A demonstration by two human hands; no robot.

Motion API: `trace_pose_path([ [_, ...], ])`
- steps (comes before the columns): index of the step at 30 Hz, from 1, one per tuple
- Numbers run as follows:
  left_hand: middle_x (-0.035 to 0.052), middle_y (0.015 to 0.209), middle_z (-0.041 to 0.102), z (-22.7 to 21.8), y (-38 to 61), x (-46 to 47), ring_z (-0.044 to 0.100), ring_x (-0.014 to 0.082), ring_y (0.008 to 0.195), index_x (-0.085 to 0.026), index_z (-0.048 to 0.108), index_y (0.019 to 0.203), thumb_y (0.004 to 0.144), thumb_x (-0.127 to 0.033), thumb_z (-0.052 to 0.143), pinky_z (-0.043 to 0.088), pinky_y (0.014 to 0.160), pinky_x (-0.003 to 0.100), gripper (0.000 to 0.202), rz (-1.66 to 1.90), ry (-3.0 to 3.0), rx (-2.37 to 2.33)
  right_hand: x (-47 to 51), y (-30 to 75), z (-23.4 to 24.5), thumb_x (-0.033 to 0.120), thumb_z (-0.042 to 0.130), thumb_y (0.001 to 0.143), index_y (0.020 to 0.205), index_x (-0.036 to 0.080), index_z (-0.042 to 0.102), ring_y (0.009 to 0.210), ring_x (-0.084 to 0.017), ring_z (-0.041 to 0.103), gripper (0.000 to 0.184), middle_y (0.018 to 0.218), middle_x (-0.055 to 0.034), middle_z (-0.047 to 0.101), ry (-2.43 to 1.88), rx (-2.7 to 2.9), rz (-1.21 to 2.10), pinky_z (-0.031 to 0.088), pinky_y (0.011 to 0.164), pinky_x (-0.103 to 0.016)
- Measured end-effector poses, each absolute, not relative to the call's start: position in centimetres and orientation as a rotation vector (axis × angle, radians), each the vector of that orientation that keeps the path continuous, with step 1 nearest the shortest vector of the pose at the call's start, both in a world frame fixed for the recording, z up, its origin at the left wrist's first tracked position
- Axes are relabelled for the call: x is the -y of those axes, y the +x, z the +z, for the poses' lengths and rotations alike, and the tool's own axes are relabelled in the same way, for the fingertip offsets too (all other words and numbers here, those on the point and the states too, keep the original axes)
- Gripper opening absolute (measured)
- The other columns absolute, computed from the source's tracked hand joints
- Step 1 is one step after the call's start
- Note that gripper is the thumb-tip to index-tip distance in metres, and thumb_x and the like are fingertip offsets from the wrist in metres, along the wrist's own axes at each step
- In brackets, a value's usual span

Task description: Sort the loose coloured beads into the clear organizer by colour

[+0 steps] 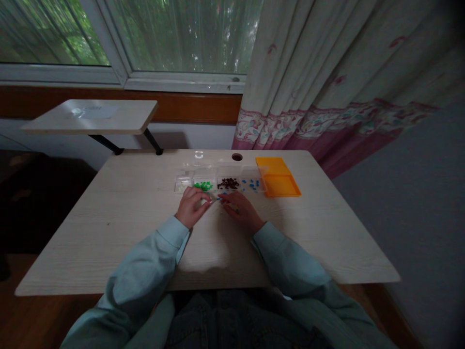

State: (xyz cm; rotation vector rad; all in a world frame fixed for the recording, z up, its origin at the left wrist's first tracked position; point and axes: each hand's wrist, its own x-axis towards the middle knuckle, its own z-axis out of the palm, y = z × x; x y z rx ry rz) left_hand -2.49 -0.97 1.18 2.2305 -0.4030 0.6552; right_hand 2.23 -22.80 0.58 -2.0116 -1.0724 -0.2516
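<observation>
My left hand (192, 206) is closed in a pinch, its fingertips just in front of a clear compartment box (189, 178). Close beside it, my right hand (241, 209) is closed too, thumb and fingers together around a small blue piece (218, 198) that shows between the two hands. What the left fingertips grip is too small to make out. In the box lie green pieces (203, 186), dark brown pieces (228, 183) and blue pieces (251, 184), each colour in its own compartment.
An open orange case (281, 185) lies at the box's right end. Behind the box, the pale wooden table (138, 218) has a round hole (237, 157). A raised shelf (127, 116) stands at the back left, and a curtain (290, 97) hangs behind the right side.
</observation>
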Motion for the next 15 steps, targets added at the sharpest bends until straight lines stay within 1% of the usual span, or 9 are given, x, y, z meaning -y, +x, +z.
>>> trace_pose_path([
  [2,0.0036,0.082,0.056,1.1,-2.7,1.9,0.052,0.0175,0.085,-0.019,0.062,0.079,0.085,-0.037,0.060,0.042,0.080,0.033,0.019,0.557,2.093,0.358,22.3,1.4,1.1,0.031,0.051,0.091,0.124,0.025,0.055,0.092,-0.018,0.057,0.034,0.100,-0.0067,0.066,-1.950,1.071,-0.278,0.047,0.083,-0.035],
  [5,0.0034,0.079,0.055,0.8,-2.8,2.7,0.053,0.0169,0.082,-0.018,0.060,0.077,0.086,-0.040,0.058,0.043,0.077,0.031,0.024,0.383,1.946,0.354,22.0,0.7,1.7,0.032,0.051,0.091,0.115,0.026,0.061,0.087,-0.017,0.059,0.026,0.094,-0.0054,0.067,-1.937,1.077,-0.328,0.048,0.079,-0.033],
  [8,0.0038,0.078,0.055,0.6,-2.8,2.7,0.052,0.0166,0.079,-0.017,0.060,0.078,0.086,-0.044,0.056,0.043,0.074,0.031,0.028,0.288,1.890,0.376,22.1,0.4,2.1,0.031,0.052,0.091,0.105,0.026,0.066,0.083,-0.016,0.060,0.020,0.088,-0.0042,0.069,-1.977,1.096,-0.328,0.048,0.078,-0.032],
  [12,0.0049,0.080,0.056,0.5,-2.8,2.6,0.052,0.0167,0.080,-0.017,0.064,0.081,0.086,-0.046,0.055,0.043,0.073,0.031,0.031,0.203,1.871,0.403,22.2,0.5,2.0,0.031,0.054,0.090,0.100,0.026,0.068,0.081,-0.016,0.061,0.018,0.083,-0.0038,0.069,-1.983,1.120,-0.341,0.048,0.077,-0.031],
  [15,0.0047,0.079,0.056,0.5,-2.8,2.6,0.051,0.0154,0.077,-0.016,0.065,0.080,0.086,-0.045,0.056,0.043,0.071,0.030,0.031,0.180,1.867,0.397,22.2,0.6,1.7,0.032,0.055,0.090,0.096,0.025,0.069,0.077,-0.015,0.060,0.017,0.080,-0.0034,0.068,-1.964,1.084,-0.334,0.049,0.073,-0.029],
])
